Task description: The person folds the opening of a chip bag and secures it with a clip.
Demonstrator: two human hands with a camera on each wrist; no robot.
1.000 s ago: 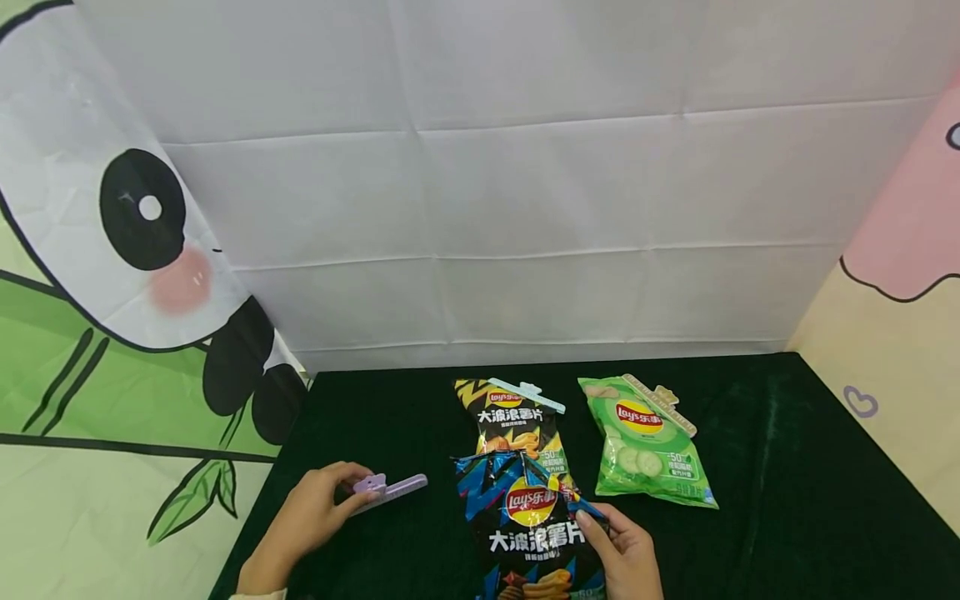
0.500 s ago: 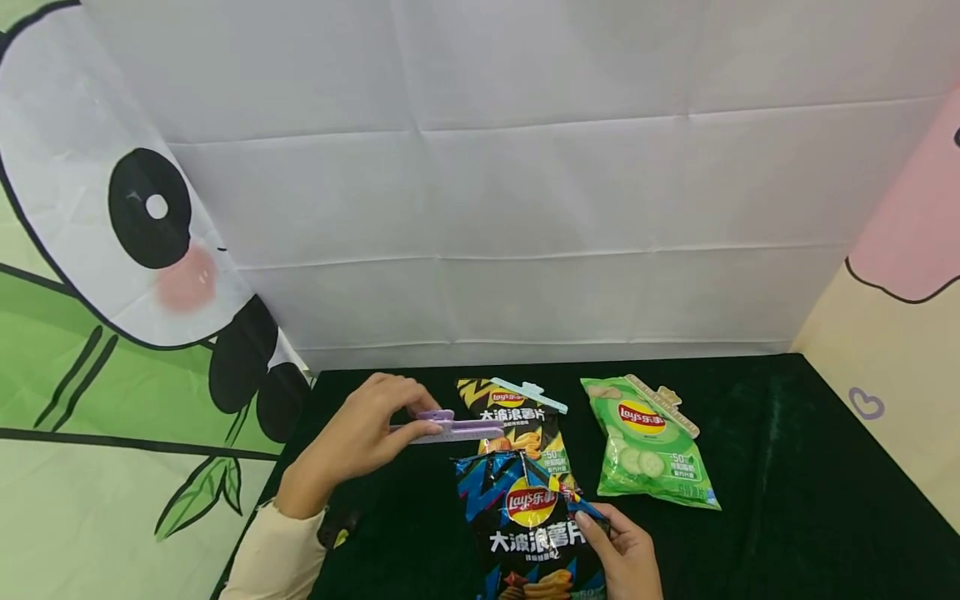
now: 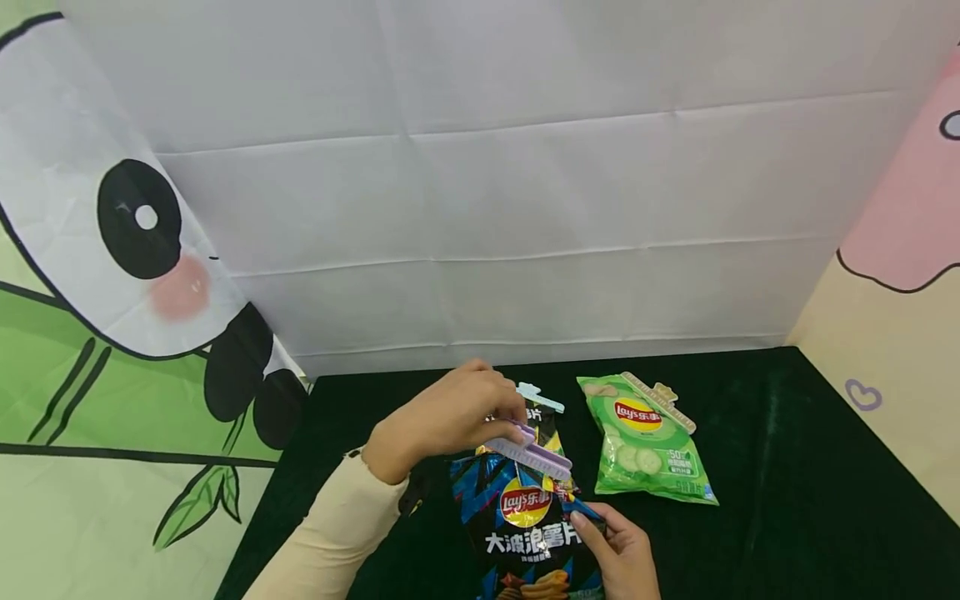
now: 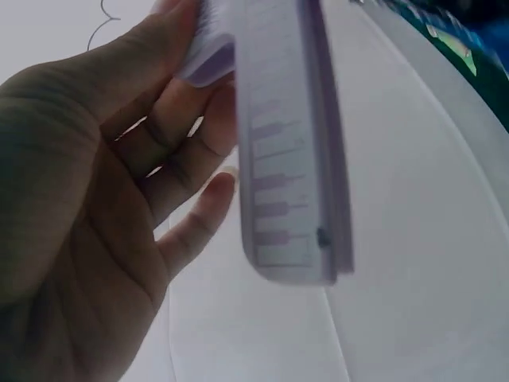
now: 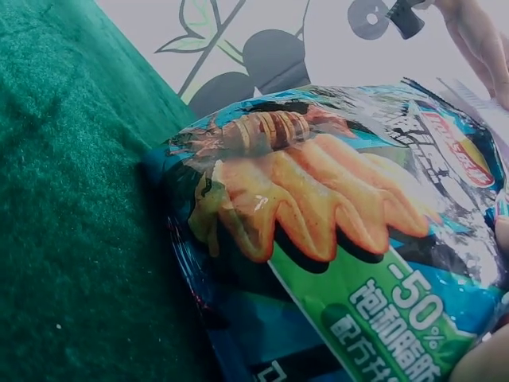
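Note:
With thumb and fingers, my left hand [image 3: 457,417] pinches a purple sealing clip [image 3: 534,457] by its handle. The clip hangs over the upper part of a blue-and-black chip bag [image 3: 525,542]; whether they touch, I cannot tell. In the left wrist view the clip [image 4: 278,175] shows a long pale bar with printed marks. My right hand [image 3: 626,552] pinches the bag's folded top edge at its right side. The right wrist view has the bag's front [image 5: 318,199] up close, with fingertips at the right border.
Behind lies a yellow-and-black chip bag [image 3: 553,435], partly hidden by my left hand, with a light-blue clip [image 3: 546,402] on its top. To the right is a green chip bag [image 3: 648,454] with a beige clip [image 3: 660,403]. All lie on a dark green cloth [image 3: 787,467].
My left hand has carried the purple clip rightward from the left side of the table to above the blue-and-black bag. The right hand has kept its hold on the bag.

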